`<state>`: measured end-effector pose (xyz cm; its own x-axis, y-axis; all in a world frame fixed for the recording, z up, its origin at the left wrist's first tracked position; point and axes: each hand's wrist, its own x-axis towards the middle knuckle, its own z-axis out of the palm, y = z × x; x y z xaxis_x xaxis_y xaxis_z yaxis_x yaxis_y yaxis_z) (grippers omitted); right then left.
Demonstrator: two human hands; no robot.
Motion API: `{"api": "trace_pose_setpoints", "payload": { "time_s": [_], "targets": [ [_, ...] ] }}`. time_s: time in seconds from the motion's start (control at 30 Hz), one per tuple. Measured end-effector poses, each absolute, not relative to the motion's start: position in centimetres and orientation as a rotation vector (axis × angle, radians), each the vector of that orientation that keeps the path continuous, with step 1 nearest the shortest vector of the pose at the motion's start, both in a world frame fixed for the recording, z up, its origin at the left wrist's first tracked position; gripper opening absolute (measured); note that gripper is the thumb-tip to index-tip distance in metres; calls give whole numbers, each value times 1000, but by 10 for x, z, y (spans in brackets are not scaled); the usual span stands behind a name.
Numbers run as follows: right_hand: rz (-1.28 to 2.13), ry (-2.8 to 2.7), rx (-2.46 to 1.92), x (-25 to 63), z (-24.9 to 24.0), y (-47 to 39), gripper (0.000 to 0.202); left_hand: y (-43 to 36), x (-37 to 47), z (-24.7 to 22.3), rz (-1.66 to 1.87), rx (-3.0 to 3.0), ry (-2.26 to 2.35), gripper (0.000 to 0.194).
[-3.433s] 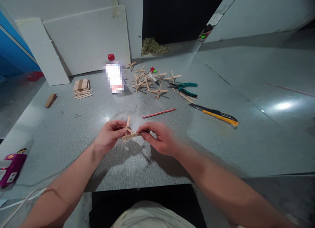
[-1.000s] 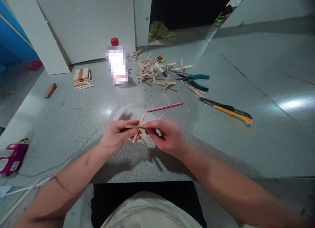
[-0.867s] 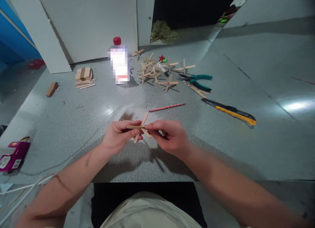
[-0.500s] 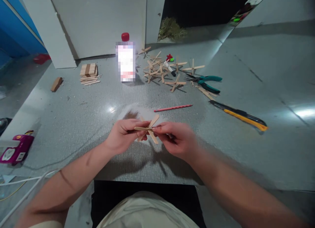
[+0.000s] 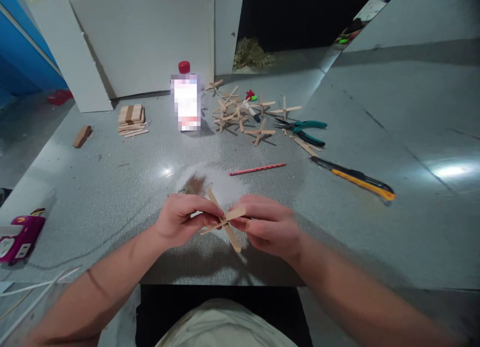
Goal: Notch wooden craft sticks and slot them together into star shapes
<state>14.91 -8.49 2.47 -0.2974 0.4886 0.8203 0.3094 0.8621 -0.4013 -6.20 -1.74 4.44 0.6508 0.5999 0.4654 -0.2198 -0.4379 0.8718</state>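
Observation:
A cross of joined wooden craft sticks (image 5: 231,237) is held between my two hands, just above the near part of the table. My left hand (image 5: 178,219) pinches it close to where the sticks meet. From the right side, my right hand (image 5: 273,227) grips it with closed fingers; some fingertips hide behind the upper right arm of the cross. Several similar stick crosses (image 5: 259,133) stand and lean together farther back. A red pencil (image 5: 258,169) lies just beyond my hands.
Green-handled pliers (image 5: 300,126) and a yellow utility knife (image 5: 354,178) lie to the right. Back left are a bundle of craft sticks (image 5: 131,114), a brown block (image 5: 81,136) and a red-capped bottle (image 5: 184,67). A purple device (image 5: 26,239) sits at the left edge.
The stick cross has turned and tilted in my hands, so one long stick now points down toward me. Both hands sit slightly lower in view, and the camera has shifted a little.

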Motion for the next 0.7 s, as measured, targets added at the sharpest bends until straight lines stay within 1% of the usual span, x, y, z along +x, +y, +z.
{"api": "trace_pose_setpoints", "payload": {
  "time_s": [0.07, 0.17, 0.37, 0.57, 0.7],
  "targets": [
    [243, -1897, -603, 150, 23, -85, 19, -18, -61, 44, 961, 1779, 309, 16],
    [315, -1884, -660, 150, 20, -85, 20, -22, -59, 41, 954, 1695, 347, 13],
    [326, -1851, -801, 150, 22, -85, 27, -27, -53, 36, 952, 1486, 457, 11],
    [486, -1711, -881, 146, 24, -83, 18, -27, -52, 34, 870, 1384, 529, 25],
    [456, -1701, -953, 144, 24, -84, 15, -29, -53, 33, 850, 1371, 554, 26]
  ]
}}
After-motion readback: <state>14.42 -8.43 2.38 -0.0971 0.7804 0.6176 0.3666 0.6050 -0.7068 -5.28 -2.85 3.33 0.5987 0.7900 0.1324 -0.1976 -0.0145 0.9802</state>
